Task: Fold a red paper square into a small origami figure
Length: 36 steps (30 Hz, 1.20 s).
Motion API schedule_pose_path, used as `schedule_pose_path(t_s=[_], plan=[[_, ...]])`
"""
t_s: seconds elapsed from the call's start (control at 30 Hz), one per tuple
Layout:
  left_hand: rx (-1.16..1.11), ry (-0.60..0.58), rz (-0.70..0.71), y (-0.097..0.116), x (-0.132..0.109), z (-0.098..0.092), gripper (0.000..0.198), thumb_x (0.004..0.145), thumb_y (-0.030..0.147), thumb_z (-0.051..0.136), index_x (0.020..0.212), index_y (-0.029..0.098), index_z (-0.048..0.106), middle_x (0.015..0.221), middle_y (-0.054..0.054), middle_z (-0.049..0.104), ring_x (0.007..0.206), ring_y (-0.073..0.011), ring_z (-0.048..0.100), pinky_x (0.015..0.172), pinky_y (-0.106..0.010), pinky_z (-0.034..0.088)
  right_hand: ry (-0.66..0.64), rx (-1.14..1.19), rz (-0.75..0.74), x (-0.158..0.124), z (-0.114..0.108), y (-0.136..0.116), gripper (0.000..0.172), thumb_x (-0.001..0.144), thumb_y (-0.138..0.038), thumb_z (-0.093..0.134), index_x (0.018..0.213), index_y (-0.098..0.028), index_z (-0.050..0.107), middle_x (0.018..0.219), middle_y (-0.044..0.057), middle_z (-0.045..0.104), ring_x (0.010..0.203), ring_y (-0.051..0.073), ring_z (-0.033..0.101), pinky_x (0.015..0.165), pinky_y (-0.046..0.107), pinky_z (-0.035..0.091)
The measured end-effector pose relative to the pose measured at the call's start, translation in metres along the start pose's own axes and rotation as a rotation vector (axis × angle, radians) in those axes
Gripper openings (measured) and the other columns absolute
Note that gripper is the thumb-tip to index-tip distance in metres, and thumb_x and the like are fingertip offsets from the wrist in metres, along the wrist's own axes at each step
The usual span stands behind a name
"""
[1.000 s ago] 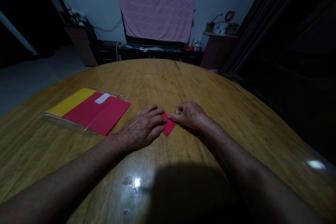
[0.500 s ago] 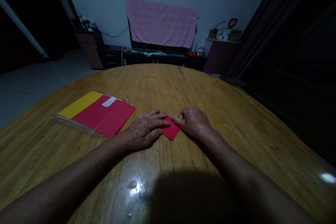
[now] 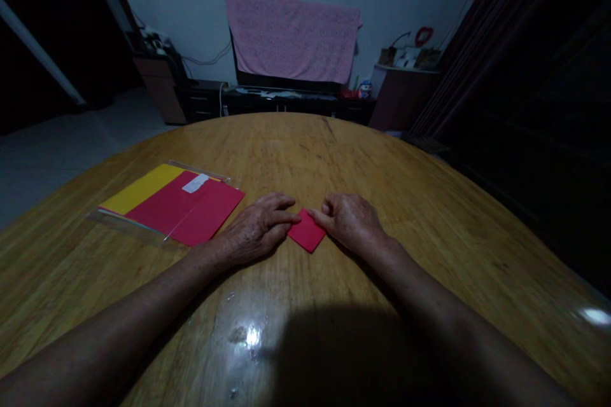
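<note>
the small red paper square [image 3: 306, 232] lies between left grip [image 3: 255, 229] and right grip [image 3: 351, 222], both open, with fingertips only touching its upper edge.

And there they are: the left forearm [image 3: 119, 311] and right forearm [image 3: 458, 324], both bare and tapering to the wrists, then a broad left hand [image 3: 255, 229] and right hand [image 3: 351, 222], knuckles standing out, no sleeves in sight!

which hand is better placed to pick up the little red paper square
Probably the right hand: its fingers are curled at the edge of the red paper square, while the left hand lies flatter.
</note>
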<state>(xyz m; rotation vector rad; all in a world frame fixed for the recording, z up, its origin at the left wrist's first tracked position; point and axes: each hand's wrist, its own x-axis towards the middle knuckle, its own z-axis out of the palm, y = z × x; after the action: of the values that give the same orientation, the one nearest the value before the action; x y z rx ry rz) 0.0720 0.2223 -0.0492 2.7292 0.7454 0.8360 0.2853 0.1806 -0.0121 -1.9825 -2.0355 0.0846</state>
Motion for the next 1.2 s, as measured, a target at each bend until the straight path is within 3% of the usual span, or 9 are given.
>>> schedule_pose_path(t_s=[0.13,0.3,0.53,0.77,1.2], plan=[[0.012,-0.027,-0.007,-0.002,0.0,0.001,0.029,0.093,0.024,0.048,0.11,0.022,0.071,0.129,-0.014,0.06,0.123,-0.0285,0.052,0.102,-0.051,0.044,0.036,0.101,-0.24,0.0,0.004,0.006,0.01,0.087,-0.026,0.06,0.088,-0.019,0.066,0.085,0.004,0.064,0.075,0.015,0.057,0.062,0.026,0.037],[-0.011,-0.044,-0.024,-0.004,0.001,0.001,0.029,0.093,0.025,0.048,0.111,0.024,0.07,0.131,-0.011,0.059,0.124,-0.0269,0.051,0.103,-0.05,0.043,0.003,0.144,-0.399,0.0,0.009,0.014,0.021,0.091,-0.022,0.052,0.1,-0.023,0.071,0.086,0.004,0.061,0.081,0.015,0.058,0.069,0.026,0.041],[0.059,-0.135,-0.012,0.001,0.003,-0.004,0.036,0.094,0.025,0.043,0.123,0.02,0.063,0.134,-0.014,0.053,0.126,-0.0293,0.046,0.106,-0.053,0.039,-0.053,0.14,-0.414,-0.002,0.004,0.014,0.029,0.093,-0.024,0.049,0.113,-0.026,0.069,0.091,0.005,0.059,0.082,0.016,0.057,0.072,0.028,0.043],[0.118,-0.191,-0.066,0.001,0.002,-0.005,0.039,0.095,0.031,0.042,0.13,0.03,0.058,0.139,-0.007,0.048,0.136,-0.0337,0.032,0.107,-0.056,0.033,-0.111,0.126,-0.415,-0.008,-0.004,0.014,0.031,0.091,-0.033,0.053,0.12,-0.026,0.063,0.096,0.005,0.056,0.084,0.017,0.055,0.074,0.03,0.043],[-0.029,-0.275,0.008,-0.012,-0.001,-0.022,0.033,0.095,0.03,0.045,0.121,0.031,0.065,0.145,-0.006,0.049,0.137,-0.028,0.039,0.112,-0.053,0.029,-0.131,0.113,-0.447,-0.006,-0.005,0.016,0.031,0.093,-0.037,0.052,0.119,-0.026,0.065,0.095,0.005,0.054,0.085,0.018,0.054,0.076,0.03,0.044]])
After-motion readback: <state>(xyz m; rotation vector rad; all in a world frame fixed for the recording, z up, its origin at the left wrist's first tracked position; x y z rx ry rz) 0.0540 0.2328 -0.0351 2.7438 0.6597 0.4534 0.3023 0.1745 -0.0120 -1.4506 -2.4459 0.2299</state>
